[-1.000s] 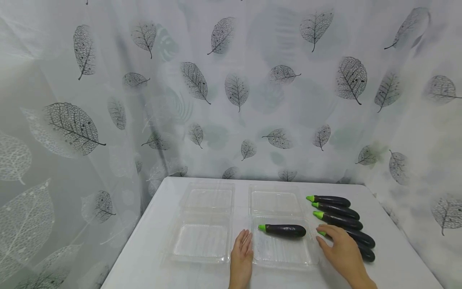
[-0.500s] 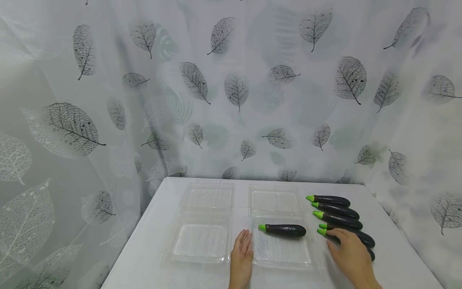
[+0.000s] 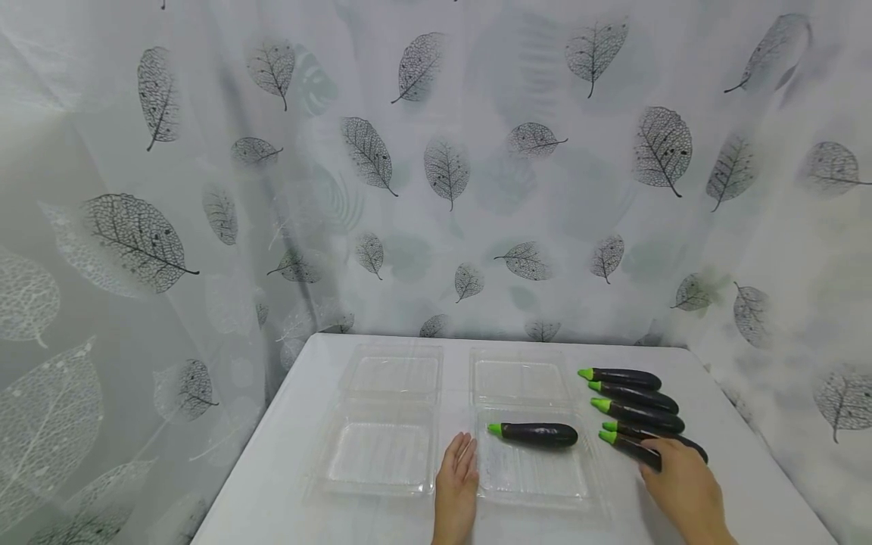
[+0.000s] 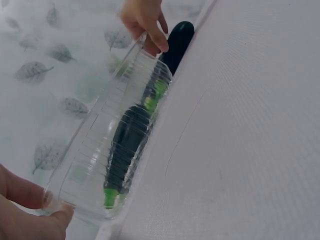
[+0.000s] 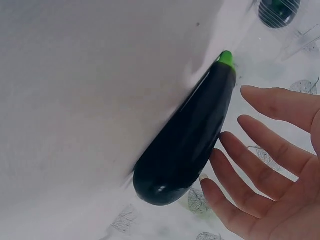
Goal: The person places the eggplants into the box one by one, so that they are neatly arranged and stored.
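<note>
An eggplant with a green stem end lies in the front half of the right clear plastic container. My left hand stands at that container's left side with straight fingers; in the left wrist view its fingertips touch the container's corner. My right hand is at the rounded end of the nearest eggplant in the row at the right. In the right wrist view, loosely spread fingers lie along one side of this eggplant; whether they touch it I cannot tell.
Several more eggplants lie side by side behind the nearest one, green ends leftward. A second clear container sits opened at the left. Both containers have their lids folded back on the white table. A leaf-print curtain surrounds it.
My right hand has moved to the right and slightly nearer, along the nearest eggplant towards its rounded end, uncovering its green end. My left hand has stayed in place.
</note>
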Available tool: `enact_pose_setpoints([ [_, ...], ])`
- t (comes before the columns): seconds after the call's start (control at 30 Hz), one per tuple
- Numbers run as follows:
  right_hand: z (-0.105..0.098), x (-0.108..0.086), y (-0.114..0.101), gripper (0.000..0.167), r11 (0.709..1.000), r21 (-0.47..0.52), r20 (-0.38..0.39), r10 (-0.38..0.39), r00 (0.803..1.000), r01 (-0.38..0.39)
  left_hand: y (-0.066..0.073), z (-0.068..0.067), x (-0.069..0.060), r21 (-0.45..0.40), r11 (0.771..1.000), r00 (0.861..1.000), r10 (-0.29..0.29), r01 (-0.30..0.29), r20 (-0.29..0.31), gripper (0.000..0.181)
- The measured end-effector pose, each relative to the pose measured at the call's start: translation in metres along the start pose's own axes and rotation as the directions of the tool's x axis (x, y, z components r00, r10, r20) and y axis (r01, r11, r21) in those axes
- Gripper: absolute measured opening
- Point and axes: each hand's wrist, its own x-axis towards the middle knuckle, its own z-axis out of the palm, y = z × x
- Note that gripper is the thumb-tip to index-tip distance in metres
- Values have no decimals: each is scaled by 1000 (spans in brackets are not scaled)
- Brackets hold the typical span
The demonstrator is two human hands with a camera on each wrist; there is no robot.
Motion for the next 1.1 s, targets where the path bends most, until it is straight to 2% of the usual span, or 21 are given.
enact_pose_setpoints([
  [0.3, 3, 4, 8, 46, 1000, -27, -15, -6, 1000, 5, -1, 1, 1, 1, 1000, 1000, 3, -3, -3, 64],
  [0.57, 7, 6, 16, 43, 997, -43, -63, -62, 996, 59, 1, 1, 2, 4, 1000, 1000, -25, 25, -8, 64],
  [0.97, 5, 8, 14, 42, 999, -34, -18, -19, 1000, 19, 2, 1, 1, -1, 1000, 1000, -20, 20, -5, 64],
  [1.1, 2, 7, 11, 43, 999, -23, -40, -35, 999, 34, 2, 2, 1, 14, 999, 999, -44, 45, -14, 64],
])
